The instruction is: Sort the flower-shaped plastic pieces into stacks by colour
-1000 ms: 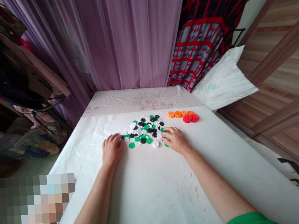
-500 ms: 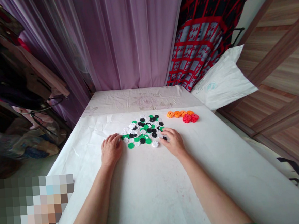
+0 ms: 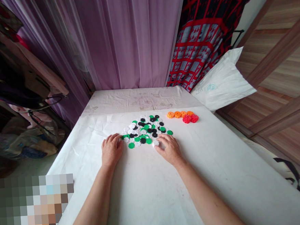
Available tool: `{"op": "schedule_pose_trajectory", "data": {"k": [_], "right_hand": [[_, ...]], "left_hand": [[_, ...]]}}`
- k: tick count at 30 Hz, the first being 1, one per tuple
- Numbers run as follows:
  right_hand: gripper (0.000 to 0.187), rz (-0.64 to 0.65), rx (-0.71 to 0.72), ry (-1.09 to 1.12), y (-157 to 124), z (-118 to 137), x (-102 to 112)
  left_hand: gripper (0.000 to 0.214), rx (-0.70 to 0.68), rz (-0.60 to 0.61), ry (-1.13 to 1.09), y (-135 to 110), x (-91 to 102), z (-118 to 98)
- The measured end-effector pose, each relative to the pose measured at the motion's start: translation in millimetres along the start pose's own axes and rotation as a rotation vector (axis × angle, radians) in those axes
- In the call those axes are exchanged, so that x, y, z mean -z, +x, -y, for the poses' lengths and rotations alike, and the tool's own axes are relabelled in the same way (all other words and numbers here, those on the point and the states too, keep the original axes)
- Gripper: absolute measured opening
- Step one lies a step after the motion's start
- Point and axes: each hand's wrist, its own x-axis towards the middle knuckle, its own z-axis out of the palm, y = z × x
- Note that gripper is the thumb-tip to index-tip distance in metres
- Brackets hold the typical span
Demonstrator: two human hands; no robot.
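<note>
A loose heap of notched plastic discs, white, black and green, lies on the white-covered table. My left hand rests at the heap's left edge, fingers lightly bent and flat on the cover, with nothing seen in it. At the near right side of the heap is my right hand. Its thumb and forefinger are apart around a white disc, the thumb at its edge; whether they grip it I cannot tell. One green disc lies just beyond the right hand's knuckles.
Beyond the heap to the right lie a row of orange discs and some red discs. A white sack stands against the table's right edge. Purple curtains hang behind the table, and clothes hang at the left.
My right hand has drawn back and left from the heap's right edge to the white disc. A green disc now shows beyond it. My left hand has stayed in place.
</note>
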Motion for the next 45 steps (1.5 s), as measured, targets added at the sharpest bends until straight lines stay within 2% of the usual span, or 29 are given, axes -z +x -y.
{"op": "schedule_pose_trajectory", "data": {"k": [7, 14, 19, 23, 28, 31, 36, 41, 45], "right_hand": [[0.029, 0.033, -0.041, -0.047, -1, 5, -1], [0.019, 0.065, -0.069, -0.069, 0, 5, -3], [0.02, 0.04, -0.062, -0.064, -1, 6, -4], [0.02, -0.035, -0.073, -0.032, 2, -7, 2], [0.02, -0.137, -0.208, -0.073, 5, -35, 11], [0.018, -0.104, -0.236, -0.1, 5, -39, 11], [0.017, -0.033, -0.21, -0.107, 6, -30, 11], [0.033, -0.013, -0.244, -0.205, 15, -25, 11], [0.034, 0.029, -0.279, -0.297, 21, -21, 8]], "left_hand": [[0.033, 0.007, 0.009, 0.006, 0, 1.2, -1], [0.033, 0.014, 0.027, 0.009, 1, 3.1, -3], [0.033, 0.012, 0.031, 0.016, 1, 3.3, -2], [0.033, -0.019, 0.011, 0.015, 1, 3.2, -1], [0.032, -0.024, -0.003, 0.014, 1, 2.7, -1], [0.032, -0.023, -0.002, 0.008, 1, 2.5, -1], [0.033, -0.017, 0.007, 0.009, 1, 2.9, -1], [0.033, -0.026, 0.003, 0.016, 1, 1.6, 1], [0.034, -0.024, 0.006, 0.021, 2, 1.4, 1]]}}
